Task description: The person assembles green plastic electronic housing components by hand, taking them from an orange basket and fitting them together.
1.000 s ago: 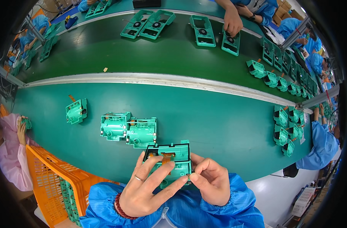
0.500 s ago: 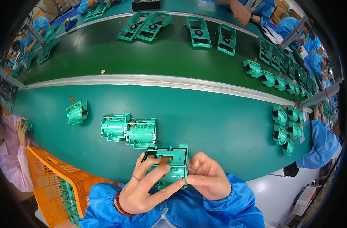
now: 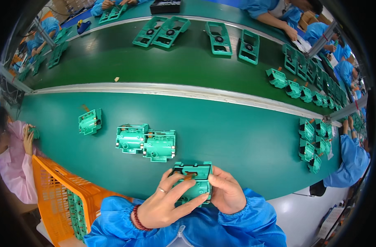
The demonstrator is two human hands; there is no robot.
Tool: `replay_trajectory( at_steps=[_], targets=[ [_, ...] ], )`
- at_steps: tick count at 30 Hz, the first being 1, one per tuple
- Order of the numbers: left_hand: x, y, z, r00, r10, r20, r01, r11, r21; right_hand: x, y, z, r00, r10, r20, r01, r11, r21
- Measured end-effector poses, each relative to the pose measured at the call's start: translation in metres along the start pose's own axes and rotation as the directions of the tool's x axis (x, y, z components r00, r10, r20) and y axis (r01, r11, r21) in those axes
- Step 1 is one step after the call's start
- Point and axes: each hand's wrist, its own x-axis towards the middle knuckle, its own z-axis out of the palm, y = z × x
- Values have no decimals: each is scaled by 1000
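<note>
A green plastic housing (image 3: 199, 190) with a dark-edged upper opening is held near the table's front edge, close to my body. My left hand (image 3: 165, 201) grips it from the left, with the fingers spread over its front. Its fingertips touch a short orange-brown flex ribbon (image 3: 189, 176) at the opening; the left thumb is hidden. My right hand (image 3: 228, 191) grips the housing's right side, thumb on the upper right edge and other fingers mostly hidden behind. Just beyond sit two similar green housings (image 3: 159, 147) (image 3: 131, 138) side by side, and another housing (image 3: 89, 122) stands farther left.
Several housings (image 3: 306, 150) are grouped at the table's right. Behind a metal rail (image 3: 163, 87), a dark green belt carries green frames (image 3: 219, 39) and more housings. An orange crate (image 3: 52, 197) stands at lower left. Co-workers sit left, right and across.
My right thumb has moved from the housing's lower right corner up to its upper right edge. The housing now tilts differently. The whole view has shifted slightly, and a person across leans farther in.
</note>
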Motion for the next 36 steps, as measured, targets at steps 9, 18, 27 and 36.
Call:
replay_trajectory(
  at_steps=[9,18,27,36],
  targets=[
    [44,-28,46,991,18,133,-44,980,196,0,-21,-52,788,-604,119,338,262,-904],
    [44,-42,0,967,-249,47,220,920,325,31,-19,-50,790,-517,331,272,-190,-943],
    [42,-33,12,892,-452,28,408,828,386,28,-39,-51,839,-448,308,316,-59,-947],
    [46,-51,37,911,-411,-10,374,818,438,17,-253,-132,670,-730,135,-368,-484,-794]
  ],
)
